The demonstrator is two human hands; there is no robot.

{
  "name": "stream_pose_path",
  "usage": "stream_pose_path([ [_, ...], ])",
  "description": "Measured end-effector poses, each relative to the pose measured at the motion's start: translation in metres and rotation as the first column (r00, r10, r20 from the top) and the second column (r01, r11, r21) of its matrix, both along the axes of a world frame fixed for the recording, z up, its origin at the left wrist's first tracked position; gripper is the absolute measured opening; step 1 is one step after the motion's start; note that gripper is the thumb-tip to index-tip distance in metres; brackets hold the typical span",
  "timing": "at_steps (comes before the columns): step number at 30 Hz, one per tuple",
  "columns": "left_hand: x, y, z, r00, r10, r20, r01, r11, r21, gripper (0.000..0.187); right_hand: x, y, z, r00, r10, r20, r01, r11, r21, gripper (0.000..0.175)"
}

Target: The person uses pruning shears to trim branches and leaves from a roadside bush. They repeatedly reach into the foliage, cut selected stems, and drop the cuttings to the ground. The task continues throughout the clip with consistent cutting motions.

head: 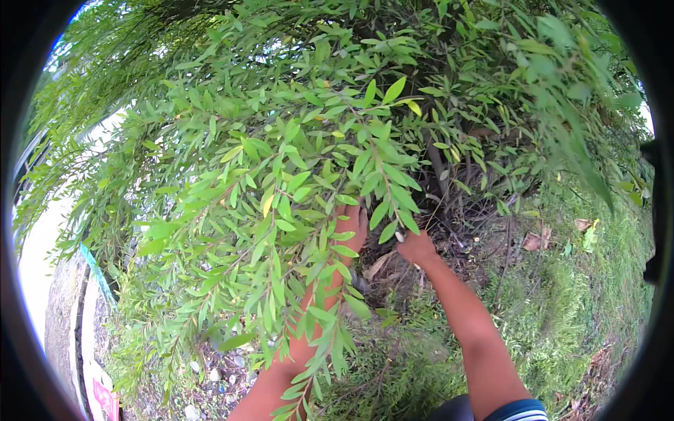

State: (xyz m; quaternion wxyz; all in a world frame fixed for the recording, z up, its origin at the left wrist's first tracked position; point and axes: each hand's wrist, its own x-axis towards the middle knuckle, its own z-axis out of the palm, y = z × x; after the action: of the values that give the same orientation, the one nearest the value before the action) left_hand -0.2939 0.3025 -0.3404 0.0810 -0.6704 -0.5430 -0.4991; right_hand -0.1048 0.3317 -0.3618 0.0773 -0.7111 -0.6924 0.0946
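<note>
A leafy shrub (295, 173) with narrow green leaves fills the space before me. My left hand (353, 226) reaches in under its branches; leaves cover much of the forearm, and the fingertips are lost in the foliage. To the right of it, my right hand (417, 248) is curled low by the shrub's base. A small pale object (400, 237) shows at the edge of this fist, mostly hidden, so its kind is unclear. Dark woody stems (439, 168) rise just beyond the hands. Dry brown leaves (378, 266) lie on the soil between my wrists.
Leafy branches hang across my left arm. Grass and cut-looking green sprigs (553, 294) cover the ground at right, with a dry brown leaf (537, 239) on it. Stones (215, 374) lie at lower left, near a concrete edge (66, 310) and a pink item (105, 397).
</note>
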Motion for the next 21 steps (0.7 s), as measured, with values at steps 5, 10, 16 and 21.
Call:
stream_pose_path([
  [5, -0.012, 0.008, 0.007, 0.974, 0.089, 0.209, 0.048, 0.82, -0.571, 0.051, -0.012, -0.041, 0.08, 0.992, -0.057, 0.112, 0.061, 0.998, -0.029, 0.047],
  [10, -0.019, 0.03, -0.029, 0.982, 0.01, 0.188, 0.054, 0.942, -0.33, 0.047, -0.046, -0.004, 0.13, 0.933, -0.072, 0.354, 0.053, 0.997, 0.064, 0.056],
  [16, -0.031, 0.054, -0.047, 0.964, -0.02, 0.266, 0.077, 0.975, -0.207, 0.028, -0.057, 0.023, 0.114, 0.973, 0.047, 0.227, -0.109, 0.957, 0.268, 0.043],
  [21, -0.036, 0.058, -0.053, 0.971, 0.075, 0.228, -0.051, 0.993, -0.108, 0.02, -0.044, -0.003, 0.08, 0.985, 0.023, 0.17, -0.058, 0.977, 0.204, 0.039],
])
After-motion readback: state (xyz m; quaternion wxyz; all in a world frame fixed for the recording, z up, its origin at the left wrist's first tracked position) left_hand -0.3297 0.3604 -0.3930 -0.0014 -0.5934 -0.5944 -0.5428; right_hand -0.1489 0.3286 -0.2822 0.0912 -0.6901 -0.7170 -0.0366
